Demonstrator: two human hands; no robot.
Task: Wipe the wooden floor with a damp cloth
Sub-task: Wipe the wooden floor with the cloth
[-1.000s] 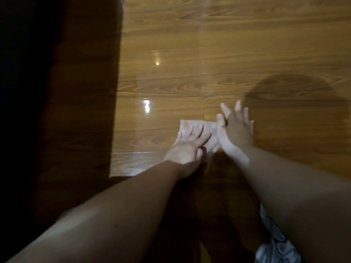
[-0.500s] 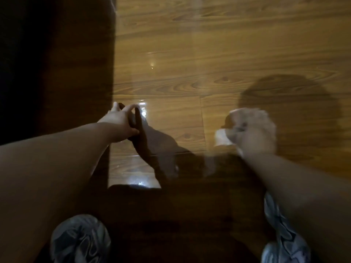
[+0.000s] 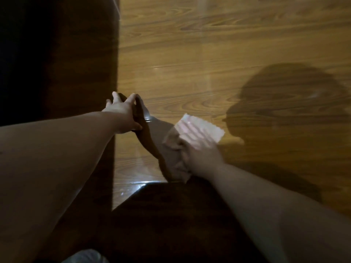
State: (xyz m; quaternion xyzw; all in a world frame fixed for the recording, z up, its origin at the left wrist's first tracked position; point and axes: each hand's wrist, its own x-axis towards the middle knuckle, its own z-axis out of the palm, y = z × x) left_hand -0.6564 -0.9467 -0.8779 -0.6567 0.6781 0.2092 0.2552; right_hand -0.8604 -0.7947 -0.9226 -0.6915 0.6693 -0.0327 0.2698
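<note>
Wooden floor (image 3: 209, 54) with a glossy, grained surface fills the head view. It is brightly lit across the far and right parts and lies in deep shade (image 3: 47, 54) along the left side and near edge.

The left hand (image 3: 121, 114) rests on the floor at the border of the shade. Its fingers (image 3: 115, 96) are straight and spread, with the tips touching the boards, and it holds nothing.

A pale cloth (image 3: 212, 131) lies on the lit floor right of centre, with one corner pointing far-right and a bunched part nearer.

The right hand (image 3: 203, 158) lies over the near part of the cloth. It is motion-blurred, so whether its fingers are flat or curled cannot be told.

A rounded shadow (image 3: 288, 103) falls on the floor at right. A strip of pale fabric (image 3: 85, 257) shows at the near edge.
</note>
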